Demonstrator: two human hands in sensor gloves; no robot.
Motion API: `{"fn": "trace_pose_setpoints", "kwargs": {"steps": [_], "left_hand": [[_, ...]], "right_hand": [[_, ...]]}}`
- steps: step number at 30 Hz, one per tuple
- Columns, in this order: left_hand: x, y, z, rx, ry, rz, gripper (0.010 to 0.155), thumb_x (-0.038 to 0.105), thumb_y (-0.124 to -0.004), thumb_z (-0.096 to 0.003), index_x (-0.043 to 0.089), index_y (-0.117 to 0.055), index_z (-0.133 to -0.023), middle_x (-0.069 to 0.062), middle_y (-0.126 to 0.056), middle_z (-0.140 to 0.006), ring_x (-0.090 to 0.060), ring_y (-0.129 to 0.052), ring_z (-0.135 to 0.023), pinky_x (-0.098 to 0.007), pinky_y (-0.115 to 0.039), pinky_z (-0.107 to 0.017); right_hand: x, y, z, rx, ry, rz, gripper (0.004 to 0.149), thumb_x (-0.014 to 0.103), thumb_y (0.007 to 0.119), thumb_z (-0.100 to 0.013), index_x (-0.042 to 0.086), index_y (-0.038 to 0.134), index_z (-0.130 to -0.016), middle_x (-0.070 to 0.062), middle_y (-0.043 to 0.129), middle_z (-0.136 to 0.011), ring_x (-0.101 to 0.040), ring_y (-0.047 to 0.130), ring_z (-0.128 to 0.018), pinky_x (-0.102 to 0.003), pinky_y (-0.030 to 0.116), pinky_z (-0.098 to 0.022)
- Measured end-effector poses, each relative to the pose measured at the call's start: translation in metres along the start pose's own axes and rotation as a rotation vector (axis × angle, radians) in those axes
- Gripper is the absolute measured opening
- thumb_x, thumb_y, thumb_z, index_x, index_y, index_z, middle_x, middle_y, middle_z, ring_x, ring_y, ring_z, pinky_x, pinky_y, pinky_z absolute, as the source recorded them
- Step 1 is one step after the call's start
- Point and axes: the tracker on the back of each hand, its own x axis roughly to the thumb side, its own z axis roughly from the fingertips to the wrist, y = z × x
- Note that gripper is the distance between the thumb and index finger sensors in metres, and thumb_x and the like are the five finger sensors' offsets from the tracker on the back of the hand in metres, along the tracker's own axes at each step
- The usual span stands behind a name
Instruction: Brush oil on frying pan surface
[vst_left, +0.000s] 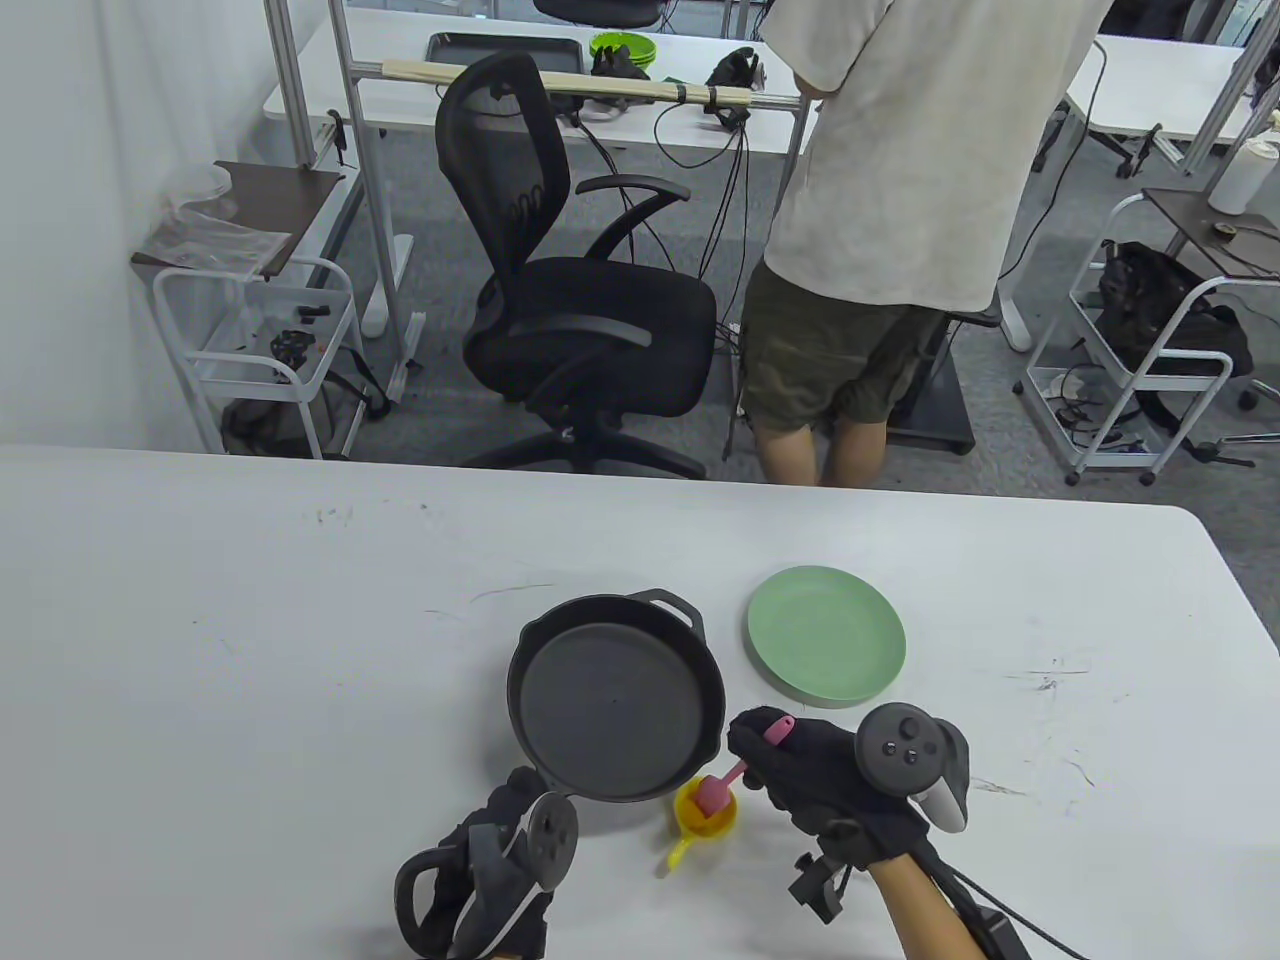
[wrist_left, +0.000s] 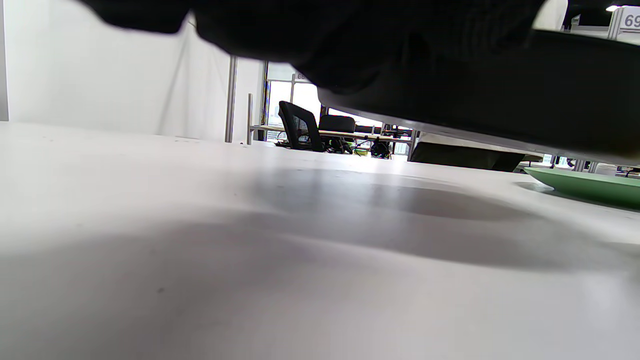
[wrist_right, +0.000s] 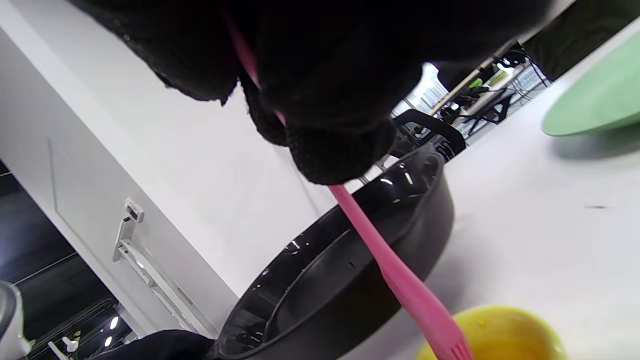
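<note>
A black cast-iron frying pan (vst_left: 612, 697) sits on the white table (vst_left: 200, 650). A small yellow cup (vst_left: 706, 812) with a short handle stands at the pan's near right rim. My right hand (vst_left: 800, 770) grips a pink silicone brush (vst_left: 722, 788), its head down in the cup. The right wrist view shows the brush's pink handle (wrist_right: 395, 275) running from my fingers (wrist_right: 340, 150) into the cup (wrist_right: 500, 335), the pan (wrist_right: 325, 280) behind. My left hand (vst_left: 500, 850) is at the pan's near edge where its handle lies hidden; its grip is not visible. In the left wrist view the pan's underside (wrist_left: 500, 90) looms overhead.
A green plate (vst_left: 826, 647) lies right of the pan; it also shows in the left wrist view (wrist_left: 590, 185) and the right wrist view (wrist_right: 595, 100). A person (vst_left: 900, 200) stands beyond the table's far edge, beside a black office chair (vst_left: 570, 290).
</note>
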Motion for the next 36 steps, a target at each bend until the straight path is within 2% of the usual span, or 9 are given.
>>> {"fn": "trace_pose_setpoints", "kwargs": {"steps": [7, 10, 22, 26, 31, 36], "left_hand": [[0.0, 0.0, 0.0, -0.001, 0.002, 0.002, 0.063, 0.055, -0.073, -0.0489, 0.013, -0.076, -0.096, 0.004, -0.098, -0.052, -0.011, -0.096, -0.022, -0.034, -0.087, -0.021], [-0.001, 0.0, 0.0, 0.0, 0.004, 0.005, 0.063, 0.055, -0.074, -0.0489, 0.013, -0.077, -0.096, 0.004, -0.098, -0.052, -0.011, -0.096, -0.022, -0.034, -0.087, -0.021], [-0.001, 0.001, 0.0, 0.0, 0.001, 0.002, 0.063, 0.055, -0.073, -0.0489, 0.013, -0.077, -0.096, 0.004, -0.098, -0.051, -0.011, -0.096, -0.022, -0.034, -0.087, -0.021], [-0.001, 0.001, 0.0, -0.001, 0.003, 0.001, 0.063, 0.055, -0.073, -0.049, 0.013, -0.077, -0.096, 0.004, -0.098, -0.051, -0.011, -0.096, -0.022, -0.034, -0.087, -0.021], [-0.001, 0.001, 0.0, -0.002, 0.001, -0.002, 0.063, 0.055, -0.073, -0.0489, 0.013, -0.077, -0.096, 0.004, -0.098, -0.051, -0.011, -0.096, -0.021, -0.034, -0.087, -0.021], [-0.001, 0.004, 0.001, 0.005, -0.003, 0.003, 0.063, 0.055, -0.074, -0.0489, 0.013, -0.077, -0.096, 0.004, -0.098, -0.052, -0.011, -0.096, -0.021, -0.035, -0.087, -0.021]], "right_hand": [[0.025, 0.024, 0.002, 0.074, -0.082, 0.146, 0.043, 0.049, 0.075, -0.06, 0.016, 0.084, -0.086, -0.017, 0.101, -0.058, -0.011, 0.096, -0.026, -0.025, 0.086, -0.015], [0.033, 0.028, 0.004, 0.089, -0.097, 0.134, 0.044, 0.049, 0.075, -0.06, 0.015, 0.085, -0.086, -0.017, 0.101, -0.057, -0.011, 0.097, -0.025, -0.026, 0.086, -0.015], [0.027, 0.006, 0.004, 0.018, -0.08, 0.085, 0.044, 0.048, 0.075, -0.06, 0.015, 0.085, -0.086, -0.018, 0.101, -0.058, -0.012, 0.097, -0.026, -0.026, 0.086, -0.015], [0.023, 0.009, 0.002, 0.033, -0.064, 0.098, 0.044, 0.048, 0.076, -0.06, 0.015, 0.085, -0.086, -0.018, 0.101, -0.058, -0.012, 0.097, -0.026, -0.027, 0.086, -0.015], [0.026, 0.02, 0.001, 0.102, -0.063, 0.07, 0.044, 0.048, 0.075, -0.06, 0.015, 0.085, -0.086, -0.018, 0.101, -0.058, -0.012, 0.097, -0.026, -0.026, 0.086, -0.015], [0.03, 0.012, 0.002, 0.073, -0.085, 0.086, 0.044, 0.048, 0.075, -0.06, 0.015, 0.085, -0.087, -0.018, 0.102, -0.059, -0.012, 0.097, -0.026, -0.026, 0.086, -0.015]]}}
